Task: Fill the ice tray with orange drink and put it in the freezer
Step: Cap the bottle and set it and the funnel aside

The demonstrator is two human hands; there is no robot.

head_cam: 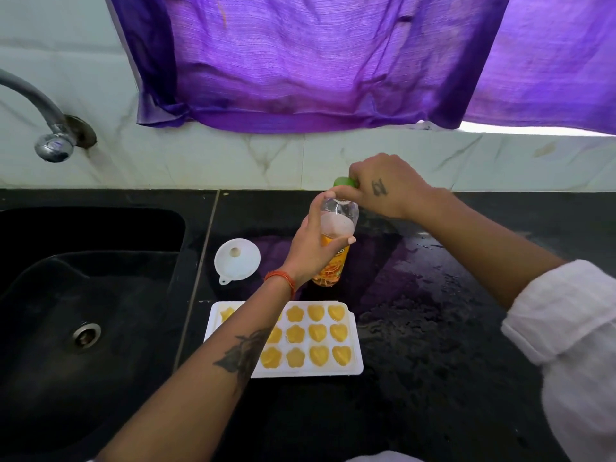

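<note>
A white ice tray (pixel 353 341) lies on the black counter in front of me, its heart and flower cells holding orange drink; my left forearm covers its left part. Behind it stands a clear bottle of orange drink (pixel 336 228), partly full, upright on the counter. My left hand (pixel 310 248) grips the bottle's body. My right hand (pixel 383 188) pinches the green cap (pixel 345 182) at the bottle's top.
A white funnel (pixel 237 260) lies on the counter left of the bottle. A black sink (pixel 83 295) with a metal tap (pixel 50 135) takes up the left side. The counter (pixel 433 328) right of the tray is wet. A purple cloth (pixel 316 61) hangs over the back wall.
</note>
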